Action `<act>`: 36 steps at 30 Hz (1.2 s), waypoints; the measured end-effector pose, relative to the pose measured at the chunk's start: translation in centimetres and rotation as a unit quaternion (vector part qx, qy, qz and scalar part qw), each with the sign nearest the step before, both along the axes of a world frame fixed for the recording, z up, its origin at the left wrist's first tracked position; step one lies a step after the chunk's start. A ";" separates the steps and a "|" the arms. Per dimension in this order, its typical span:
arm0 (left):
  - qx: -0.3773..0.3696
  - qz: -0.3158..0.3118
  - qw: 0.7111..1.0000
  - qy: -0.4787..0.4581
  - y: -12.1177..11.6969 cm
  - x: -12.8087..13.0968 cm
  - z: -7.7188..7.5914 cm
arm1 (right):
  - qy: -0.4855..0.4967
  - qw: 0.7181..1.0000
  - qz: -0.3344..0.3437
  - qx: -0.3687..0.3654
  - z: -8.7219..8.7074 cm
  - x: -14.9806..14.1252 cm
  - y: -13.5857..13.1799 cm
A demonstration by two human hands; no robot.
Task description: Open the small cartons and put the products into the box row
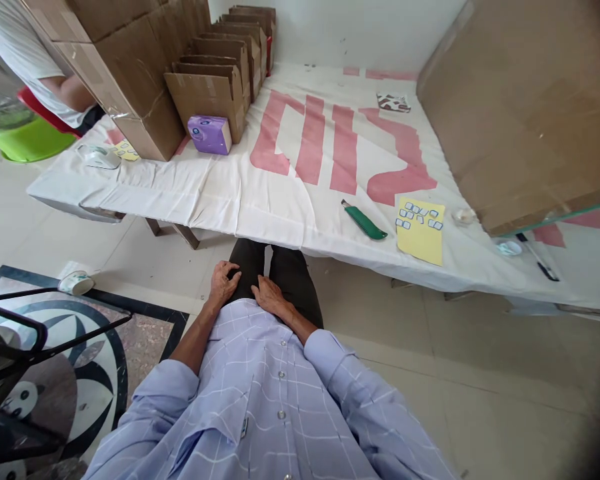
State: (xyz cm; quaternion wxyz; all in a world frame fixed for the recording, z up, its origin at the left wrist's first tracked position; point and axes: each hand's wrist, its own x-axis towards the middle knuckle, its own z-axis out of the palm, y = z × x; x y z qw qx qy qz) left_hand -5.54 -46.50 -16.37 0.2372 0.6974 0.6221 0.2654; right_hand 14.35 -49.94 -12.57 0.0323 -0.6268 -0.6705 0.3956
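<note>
Reference item: the green utility knife (367,223), which lay diagonally near the front edge of the cloth-covered surface (220,193). I took all positions from this knife.

Hands. Through the head camera I had both hands in view, nearer the wearer than the knife and to its left. The left hand (224,283) rested on the dark trousers (295,283), its grip relaxed, thumb and fingers apart. The right hand (271,293) lay just beside it, against the trousers at the shirt hem (245,308); its grip was loose, the thumb set apart from the curled fingers. The palms faced away from my camera. The knife lay well apart from both hands.

Right of the knife. A yellow sheet (420,250) printed with outlined shapes lay just beside it. Farther right stood a large cardboard box (525,113), with a slim black item (543,263) near its lower edge.

Beyond the knife. Red markings (344,147) crossed the cloth; a patterned packet (393,103) lay past them.

Left of the knife. A purple tissue pack (210,135) leaned at the front of a row of open cartons (207,97). Farther left I noted stacked boxes (147,133), a white mouse-shaped item (100,158) and a person in a white shirt (23,50).
</note>
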 end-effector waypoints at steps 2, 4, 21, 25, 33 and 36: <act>0.002 -0.001 1.000 0.007 -0.3 0.5 0.2 | -0.004 1.000 0.017 -0.005 0.3 0.3 -1.0; 0.002 -0.007 1.000 0.018 -0.8 1.1 0.5 | -0.013 0.999 0.037 -0.008 0.7 0.9 -1.6; -0.122 0.031 0.991 -0.055 -6.7 -0.2 -0.4 | -0.044 0.993 0.110 0.026 3.2 2.8 -3.6; -0.231 0.032 0.944 -0.233 -8.3 -3.8 -1.7 | 0.058 0.994 0.034 0.087 4.6 6.1 -2.6; -0.343 0.039 0.894 -0.285 -13.4 -8.9 -3.8 | 0.079 0.941 -0.093 0.315 14.4 11.5 4.0; -0.331 0.060 0.903 -0.267 -13.6 -9.6 -4.3 | 0.040 0.916 -0.114 0.383 16.6 12.6 6.7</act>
